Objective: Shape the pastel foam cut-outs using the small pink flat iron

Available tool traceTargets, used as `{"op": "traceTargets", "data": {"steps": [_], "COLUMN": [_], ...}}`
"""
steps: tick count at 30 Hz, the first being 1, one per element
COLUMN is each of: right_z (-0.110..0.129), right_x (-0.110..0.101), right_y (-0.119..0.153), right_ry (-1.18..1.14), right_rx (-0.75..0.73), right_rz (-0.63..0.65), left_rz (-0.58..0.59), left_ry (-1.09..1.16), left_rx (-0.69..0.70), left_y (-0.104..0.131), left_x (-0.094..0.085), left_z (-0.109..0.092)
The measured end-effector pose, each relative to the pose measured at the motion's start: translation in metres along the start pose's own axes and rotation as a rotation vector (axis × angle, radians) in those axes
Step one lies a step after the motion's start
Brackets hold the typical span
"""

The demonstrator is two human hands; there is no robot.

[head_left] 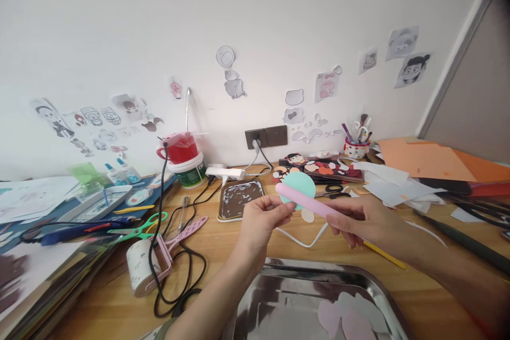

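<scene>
My left hand [265, 220] is closed in a pinch at the lower left edge of a mint-green round paper cutout [305, 183]. A long pink rod with a rounded end [305, 201] lies slantwise across the front of the cutout. My right hand [356, 218] is wrapped around the rod's lower right end. Whether the rod touches the cutout or my left fingers, I cannot tell. Under both hands is a shiny metal tray [279, 265], with pale pink and whitish cutouts [350, 316] in its right part.
Green scissors [139, 229], a pink-handled roller [145, 265] and black cables [203, 271] lie on the left. A brown-stained dish [241, 199] sits behind my left hand. A red pot [181, 147] rests on a tub. Paper sheets [422, 159] and a pen cup [356, 147] are at right.
</scene>
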State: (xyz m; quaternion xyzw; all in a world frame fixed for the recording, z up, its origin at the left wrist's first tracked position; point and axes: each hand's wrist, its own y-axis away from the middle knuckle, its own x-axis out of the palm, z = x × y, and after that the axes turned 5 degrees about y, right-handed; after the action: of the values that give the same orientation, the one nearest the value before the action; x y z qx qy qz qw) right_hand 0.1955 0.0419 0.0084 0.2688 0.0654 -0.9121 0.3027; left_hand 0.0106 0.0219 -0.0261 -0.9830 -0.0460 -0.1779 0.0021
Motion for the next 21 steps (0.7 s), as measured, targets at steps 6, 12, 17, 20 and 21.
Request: {"op": "traceTargets", "data": {"steps": [6,12,17,20,21], "right_z": [-0.002,-0.009,-0.011,-0.011,-0.011], "right_x": [-0.002,-0.008,-0.013,-0.018,-0.019], "right_y": [0.0,-0.002,-0.004,-0.003,-0.003], "right_ry": [-0.021,-0.02,-0.072,-0.085,-0.088], "right_rx": [-0.009,0.0,0.034,0.078,0.084], "right_rz": [-0.032,-0.157,-0.223,-0.265,-0.263], "left_rz": [0.012,0.006,-0.007,-0.021,-0.023], "left_ry": [-0.02,0.003,0.015,0.029,0.033], "left_rx": [0.017,0.022,0.025,0.012,0.008], "left_y": [0.001,0.0,-0.001,-0.001,-0.001], "left_x": [-0.001,-0.002,-0.001,-0.002,-0.002], "left_z": [0.0,-0.003,-0.005,-0.006,-0.007]}}
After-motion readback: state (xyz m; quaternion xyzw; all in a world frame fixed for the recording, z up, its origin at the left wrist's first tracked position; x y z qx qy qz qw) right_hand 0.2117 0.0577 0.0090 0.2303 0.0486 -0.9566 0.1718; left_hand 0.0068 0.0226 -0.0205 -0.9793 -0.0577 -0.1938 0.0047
